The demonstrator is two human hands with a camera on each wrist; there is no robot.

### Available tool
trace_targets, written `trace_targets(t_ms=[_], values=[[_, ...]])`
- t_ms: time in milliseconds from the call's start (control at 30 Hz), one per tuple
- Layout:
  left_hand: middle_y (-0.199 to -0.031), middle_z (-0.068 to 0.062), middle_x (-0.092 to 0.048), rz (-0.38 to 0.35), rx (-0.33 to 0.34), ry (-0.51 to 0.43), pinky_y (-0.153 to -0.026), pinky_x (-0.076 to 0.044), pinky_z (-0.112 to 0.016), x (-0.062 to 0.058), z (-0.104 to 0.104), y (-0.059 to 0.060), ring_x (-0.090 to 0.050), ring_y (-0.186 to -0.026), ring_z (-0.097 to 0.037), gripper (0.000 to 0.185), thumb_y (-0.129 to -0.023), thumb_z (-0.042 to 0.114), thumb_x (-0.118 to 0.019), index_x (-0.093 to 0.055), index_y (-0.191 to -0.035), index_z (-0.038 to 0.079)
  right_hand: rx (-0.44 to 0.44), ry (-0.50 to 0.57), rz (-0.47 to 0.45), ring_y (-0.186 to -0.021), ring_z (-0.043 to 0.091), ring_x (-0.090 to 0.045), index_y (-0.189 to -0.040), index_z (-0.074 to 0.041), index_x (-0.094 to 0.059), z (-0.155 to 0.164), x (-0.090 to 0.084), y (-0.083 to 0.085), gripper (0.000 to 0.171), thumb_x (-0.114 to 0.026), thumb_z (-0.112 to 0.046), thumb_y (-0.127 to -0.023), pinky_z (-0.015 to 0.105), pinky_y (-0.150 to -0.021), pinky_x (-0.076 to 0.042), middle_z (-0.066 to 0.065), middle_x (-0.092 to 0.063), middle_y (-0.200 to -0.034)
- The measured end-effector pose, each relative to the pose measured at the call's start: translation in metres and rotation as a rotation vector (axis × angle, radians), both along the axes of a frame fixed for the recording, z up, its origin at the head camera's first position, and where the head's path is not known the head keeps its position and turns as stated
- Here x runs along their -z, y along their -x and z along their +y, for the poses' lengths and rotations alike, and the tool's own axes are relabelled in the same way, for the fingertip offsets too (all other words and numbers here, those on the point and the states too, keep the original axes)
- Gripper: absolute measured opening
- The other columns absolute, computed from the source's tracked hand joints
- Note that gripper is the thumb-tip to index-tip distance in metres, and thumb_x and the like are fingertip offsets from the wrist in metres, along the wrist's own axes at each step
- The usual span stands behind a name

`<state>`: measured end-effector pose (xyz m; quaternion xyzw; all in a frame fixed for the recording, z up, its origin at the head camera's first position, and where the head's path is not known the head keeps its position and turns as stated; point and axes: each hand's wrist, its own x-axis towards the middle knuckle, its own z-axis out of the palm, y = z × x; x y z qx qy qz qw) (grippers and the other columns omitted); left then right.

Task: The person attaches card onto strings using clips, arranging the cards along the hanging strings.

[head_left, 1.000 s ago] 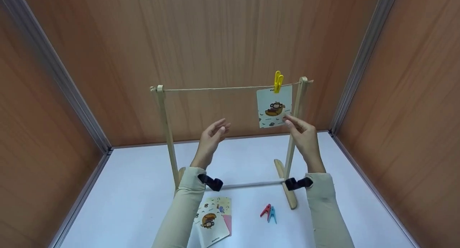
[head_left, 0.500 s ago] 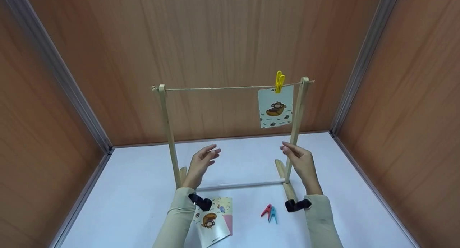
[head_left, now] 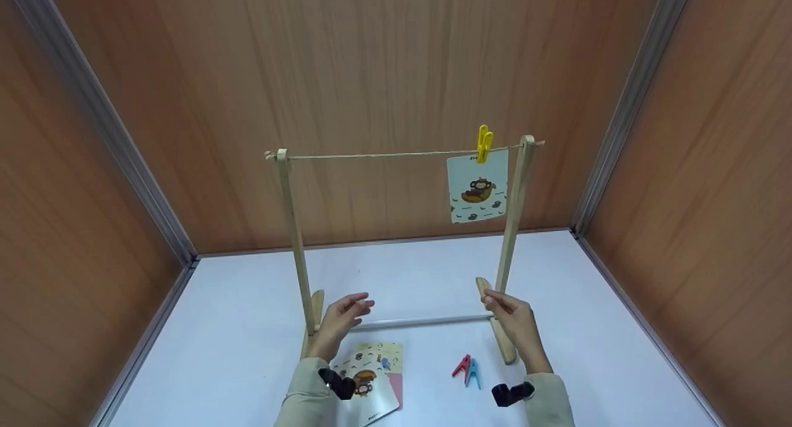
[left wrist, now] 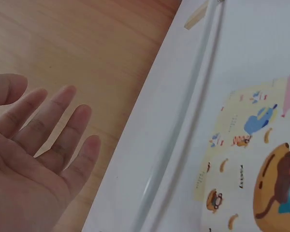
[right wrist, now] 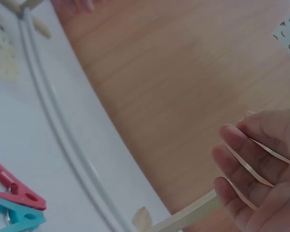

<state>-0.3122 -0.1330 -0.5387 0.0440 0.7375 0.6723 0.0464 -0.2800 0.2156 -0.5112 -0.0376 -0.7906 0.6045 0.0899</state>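
Both hands empty, hovering low over the tabletop. Left hand has a spread, relaxed grip, fingers straight, holding nothing; it sits just above the stack of picture cards and near the left post of the wooden rack. Right hand has loosely curled fingers, nothing pinched, right beside the rack's right foot. Red peg and blue peg lie touching each other on the tabletop, between the cards and the right hand.

One card hangs from the string under the yellow peg, close to the right post.

Risks, as a judgement:
- Right hand sits so close to the foot that a nudge could shift or tip the light rack and swing the hung card.
- Cards are stacked and overlapping; a flat-fingered pick may lift two or slide the pile.
- Pegs touch, so grabbing one could drag the other.
- String looks thin; a downward tug could pull the posts inward.
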Motion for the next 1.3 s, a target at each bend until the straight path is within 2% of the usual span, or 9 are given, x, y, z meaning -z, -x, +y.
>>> trace_targets(t_ms=[100,200,367,533,667,767,900,1100,1300], values=[[-0.129,-0.021,-0.059,0.009,-0.011,0.016,-0.104,-0.04,-0.052,0.009,-0.004,-0.005,-0.055,-0.12,-0.034,0.044,-0.101,0.027,-0.049,-0.048,-0.135,-0.002,0.009,-0.001,-0.016,-0.098,0.014,-0.067,-0.121,-0.004,-0.065,0.0,0.008,-0.002,0.037,-0.065,-0.026,-0.092,0.021,-0.089,-0.05,0.014,-0.069,-0.115],[-0.129,-0.022,-0.058,0.008,-0.025,0.031,-0.105,-0.039,-0.052,0.017,-0.008,-0.009,-0.055,-0.12,-0.035,0.044,-0.101,0.026,-0.049,-0.048,-0.134,-0.003,0.017,-0.008,-0.038,-0.104,0.019,-0.066,-0.12,-0.005,-0.065,0.001,0.016,-0.004,0.036,-0.065,-0.027,-0.092,0.032,-0.096,-0.049,0.013,-0.069,-0.116],[-0.126,-0.017,-0.062,-0.059,-0.071,0.086,-0.103,-0.042,-0.05,0.028,-0.012,-0.013,-0.056,-0.119,-0.033,0.045,-0.099,0.032,-0.052,-0.053,-0.131,0.001,0.023,-0.001,-0.076,-0.102,0.02,-0.066,-0.119,-0.006,-0.066,0.002,0.032,-0.009,0.035,-0.066,-0.027,-0.091,0.041,-0.099,-0.047,0.012,-0.07,-0.114],[-0.119,-0.015,-0.066,-0.086,-0.11,0.112,-0.099,-0.045,-0.049,0.038,-0.017,-0.018,-0.058,-0.115,-0.031,0.042,-0.098,0.03,-0.054,-0.056,-0.127,0.0,0.027,-0.01,-0.116,-0.097,0.015,-0.066,-0.119,-0.005,-0.067,0.001,0.047,-0.015,0.036,-0.067,-0.027,-0.091,0.034,-0.09,-0.05,0.011,-0.07,-0.111],[-0.118,-0.016,-0.066,-0.08,-0.095,0.114,-0.098,-0.045,-0.05,0.047,-0.022,-0.021,-0.058,-0.114,-0.032,0.041,-0.1,0.027,-0.052,-0.055,-0.127,-0.003,0.028,-0.025,-0.149,-0.092,0.014,-0.066,-0.118,-0.002,-0.066,0.0,0.059,-0.02,0.035,-0.066,-0.024,-0.091,0.029,-0.084,-0.051,0.011,-0.071,-0.108],[-0.117,-0.017,-0.065,-0.088,-0.085,0.124,-0.097,-0.045,-0.051,0.051,-0.025,-0.023,-0.057,-0.113,-0.034,0.04,-0.1,0.025,-0.051,-0.054,-0.126,-0.005,0.025,-0.027,-0.175,-0.091,0.014,-0.066,-0.117,0.0,-0.066,0.0,0.066,-0.023,0.033,-0.066,-0.021,-0.092,0.029,-0.084,-0.052,0.011,-0.071,-0.106],[-0.115,-0.017,-0.065,-0.094,-0.089,0.177,-0.095,-0.047,-0.049,0.054,-0.027,-0.023,-0.058,-0.112,-0.032,0.036,-0.1,0.02,-0.051,-0.056,-0.124,-0.005,0.029,-0.03,-0.219,-0.091,0.014,-0.066,-0.118,0.0,-0.066,0.0,0.074,-0.027,0.034,-0.065,-0.022,-0.092,0.031,-0.084,-0.053,0.011,-0.072,-0.105],[-0.117,-0.016,-0.064,-0.089,-0.092,0.251,-0.1,-0.045,-0.045,0.06,-0.029,-0.024,-0.058,-0.114,-0.03,0.03,-0.097,0.014,-0.053,-0.059,-0.12,-0.005,0.016,-0.038,-0.285,-0.093,0.015,-0.065,-0.119,0.001,-0.065,0.0,0.083,-0.034,0.035,-0.063,-0.022,-0.093,0.033,-0.083,-0.054,0.012,-0.07,-0.108],[-0.113,-0.012,-0.064,-0.146,-0.098,0.343,-0.093,-0.048,-0.041,0.064,-0.033,-0.021,-0.059,-0.105,-0.024,0.029,-0.096,0.016,-0.056,-0.061,-0.118,-0.002,0.003,-0.1,-0.306,-0.087,0.014,-0.063,-0.115,0.003,-0.066,0.0,0.088,-0.037,0.036,-0.067,-0.023,-0.09,0.031,-0.076,-0.053,0.008,-0.07,-0.099]])
